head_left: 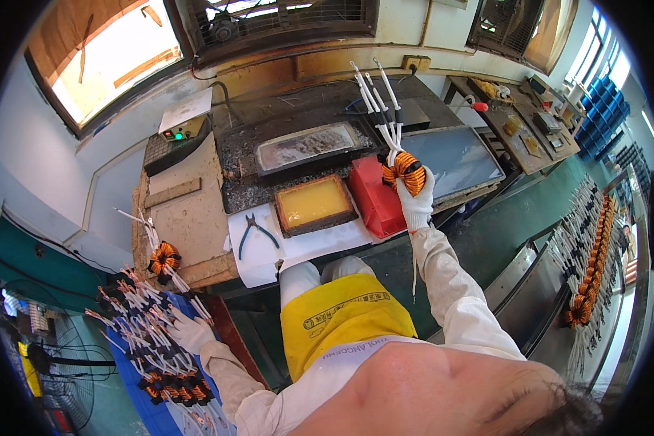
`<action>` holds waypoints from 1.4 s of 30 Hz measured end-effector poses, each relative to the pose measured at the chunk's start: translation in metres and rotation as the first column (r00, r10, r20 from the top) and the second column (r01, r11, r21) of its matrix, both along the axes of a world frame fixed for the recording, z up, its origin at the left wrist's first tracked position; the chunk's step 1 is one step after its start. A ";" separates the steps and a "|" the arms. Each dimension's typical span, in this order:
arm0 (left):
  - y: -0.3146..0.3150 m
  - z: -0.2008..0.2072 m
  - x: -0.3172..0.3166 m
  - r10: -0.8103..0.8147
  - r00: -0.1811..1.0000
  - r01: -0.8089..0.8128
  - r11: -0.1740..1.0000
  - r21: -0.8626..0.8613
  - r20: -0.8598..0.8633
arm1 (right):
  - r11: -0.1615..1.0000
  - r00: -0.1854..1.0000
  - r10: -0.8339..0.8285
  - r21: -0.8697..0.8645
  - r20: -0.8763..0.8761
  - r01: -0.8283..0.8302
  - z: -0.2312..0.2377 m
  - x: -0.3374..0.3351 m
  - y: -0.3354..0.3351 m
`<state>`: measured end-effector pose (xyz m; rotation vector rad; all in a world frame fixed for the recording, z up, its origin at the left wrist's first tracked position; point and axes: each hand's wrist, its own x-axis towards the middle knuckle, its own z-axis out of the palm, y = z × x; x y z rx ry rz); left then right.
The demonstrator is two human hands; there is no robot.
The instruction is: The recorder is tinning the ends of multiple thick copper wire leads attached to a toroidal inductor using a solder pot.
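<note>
My gloved right hand (416,202) is closed around a toroidal copper coil (404,173), held up over the back right of the bench. The coil's white leads, with bare metal ends, point up and away toward the wall. At the lower left, my gloved left hand (190,331) reaches to a blue bin (134,385) full of similar coils. Its fingers are stretched out over the white leads (142,320) there. Another copper coil (165,259) rests on the bench's left corner, just above that hand, its leads pointing both ways.
A tray of yellowish material (314,205) sits by a red box (376,196). Behind it is a long metal-rimmed pot (307,147). Pliers (257,234) lie on white paper. A grey-surfaced tray (458,161) stands right. Many finished-looking coils (592,261) line a rack at far right.
</note>
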<state>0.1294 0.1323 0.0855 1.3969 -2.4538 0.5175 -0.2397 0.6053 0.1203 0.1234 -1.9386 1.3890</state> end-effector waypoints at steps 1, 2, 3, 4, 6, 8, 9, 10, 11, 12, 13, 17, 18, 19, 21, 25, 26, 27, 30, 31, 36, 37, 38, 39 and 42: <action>-0.001 -0.001 0.000 -0.002 1.000 0.002 1.000 -0.004 0.000 | 1.000 1.000 0.002 0.002 0.008 -0.002 0.005 0.003 -0.003; -0.001 -0.001 0.001 0.006 1.000 -0.006 1.000 0.009 0.002 | 1.000 1.000 0.005 0.003 0.017 -0.005 0.007 0.005 -0.004; -0.002 -0.002 0.001 0.014 1.000 -0.014 1.000 0.023 0.005 | 1.000 1.000 0.002 -0.001 0.017 -0.002 0.007 0.005 -0.005; -0.001 -0.002 0.001 0.008 1.000 -0.008 1.000 0.018 0.005 | 1.000 1.000 0.005 -0.007 0.021 -0.005 0.006 0.005 -0.004; -0.001 -0.002 0.000 0.002 1.000 -0.002 1.000 0.006 -0.007 | 1.000 1.000 0.003 -0.017 0.026 -0.002 0.006 0.004 -0.004; -0.003 -0.004 0.000 0.008 1.000 -0.008 1.000 0.002 0.000 | 1.000 1.000 0.012 -0.015 0.021 -0.012 0.006 0.005 -0.004; -0.004 -0.006 0.001 0.018 1.000 -0.018 1.000 0.003 0.005 | 1.000 1.000 0.008 -0.019 0.021 -0.008 0.006 0.005 -0.004; -0.005 -0.008 0.001 0.013 1.000 -0.013 1.000 0.000 0.005 | 0.999 0.999 0.025 -0.027 0.021 -0.024 0.010 0.007 -0.005; -0.005 -0.009 0.002 0.016 1.000 -0.016 1.000 -0.003 -0.002 | 0.999 0.999 0.042 -0.035 0.021 -0.041 0.011 0.008 -0.006; -0.006 -0.010 0.002 0.019 1.000 -0.019 1.000 -0.005 -0.010 | 0.999 0.999 0.037 -0.038 0.021 -0.036 0.011 0.008 -0.006; -0.005 -0.010 0.001 0.013 1.000 -0.014 1.000 -0.007 -0.009 | 0.999 0.999 0.030 -0.023 0.029 -0.029 0.010 0.008 -0.006; -0.008 -0.011 0.002 0.019 1.000 -0.019 1.000 0.007 -0.003 | 1.000 0.999 0.015 -0.016 0.052 -0.015 0.009 0.009 -0.005; -0.010 -0.013 0.003 0.015 1.000 -0.015 1.000 0.009 0.001 | 1.000 0.999 0.013 -0.017 0.052 -0.012 0.009 0.010 -0.004; -0.011 -0.017 0.004 0.015 1.000 -0.015 1.000 0.007 0.000 | 1.000 0.999 0.018 -0.018 0.051 -0.017 0.010 0.011 -0.005; -0.014 -0.026 0.006 0.001 0.999 -0.003 0.998 -0.061 -0.033 | 1.000 0.998 0.023 -0.021 0.050 -0.022 0.012 0.012 -0.006; -0.019 -0.033 0.008 -0.035 0.998 0.030 0.994 -0.106 -0.043 | 1.000 0.999 0.008 -0.003 0.049 -0.008 0.015 0.014 -0.008; -0.019 -0.033 0.007 -0.048 0.998 0.042 0.992 -0.122 -0.050 | 1.000 0.999 0.003 -0.002 0.051 -0.003 0.016 0.015 -0.008; -0.019 -0.034 0.007 -0.062 0.996 0.053 0.989 -0.137 -0.057 | 1.000 0.999 0.002 -0.003 0.049 -0.002 0.016 0.014 -0.007; -0.023 -0.037 0.006 -0.043 0.998 0.038 0.995 -0.096 -0.052 | 1.000 0.999 0.007 -0.004 0.036 -0.007 0.014 0.011 -0.007; -0.023 -0.036 0.006 -0.043 0.998 0.038 0.995 -0.097 -0.051 | 1.000 0.999 0.008 -0.001 0.040 -0.008 0.014 0.012 -0.007; -0.007 -0.015 -0.001 -0.060 0.997 0.055 0.992 -0.112 -0.038 | 1.000 0.997 -0.016 0.009 0.070 0.015 0.017 0.014 -0.007; -0.008 -0.015 0.000 -0.060 0.998 0.055 0.992 -0.114 -0.038 | 1.000 0.997 -0.012 0.003 0.078 0.011 0.017 0.014 -0.007; -0.008 -0.015 0.000 -0.059 0.998 0.054 0.992 -0.115 -0.038 | 1.000 0.996 -0.008 -0.003 0.086 0.008 0.017 0.014 -0.008; -0.009 -0.016 0.001 -0.058 0.998 0.053 0.992 -0.117 -0.039 | 1.000 0.996 -0.009 -0.005 0.087 0.009 0.017 0.015 -0.008; -0.013 -0.022 0.002 -0.058 0.997 0.052 0.991 -0.120 -0.042 | 1.000 0.998 -0.003 -0.007 0.060 0.004 0.017 0.015 -0.008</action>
